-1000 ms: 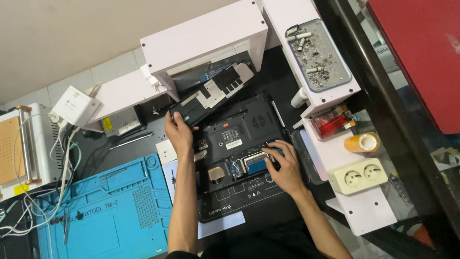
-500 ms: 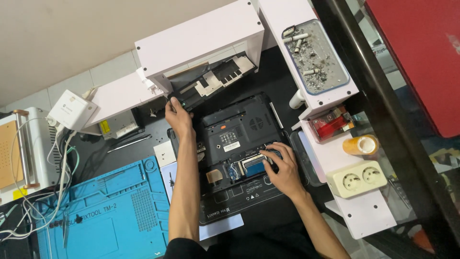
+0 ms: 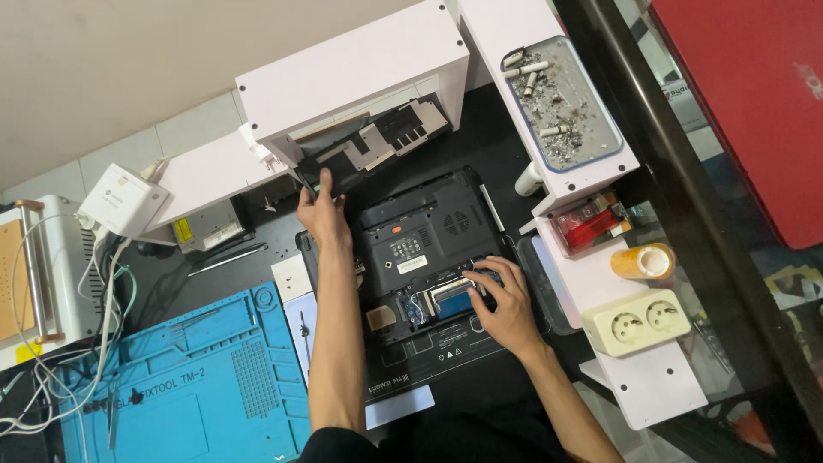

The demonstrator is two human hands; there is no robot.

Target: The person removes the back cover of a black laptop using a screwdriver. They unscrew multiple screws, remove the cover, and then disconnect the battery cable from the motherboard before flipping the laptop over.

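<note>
Left hand (image 3: 321, 210) pinching panel (image 3: 369, 150) (half hidden under shelf (image 3: 351, 73)), right hand (image 3: 506, 300) fingers curled on laptop (image 3: 420, 249)

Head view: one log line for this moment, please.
left hand: grips flat black-and-silver panel under white shelf | right hand: fingers on open bay of upturned black laptop | blue silicone mat: beside left forearm
</note>
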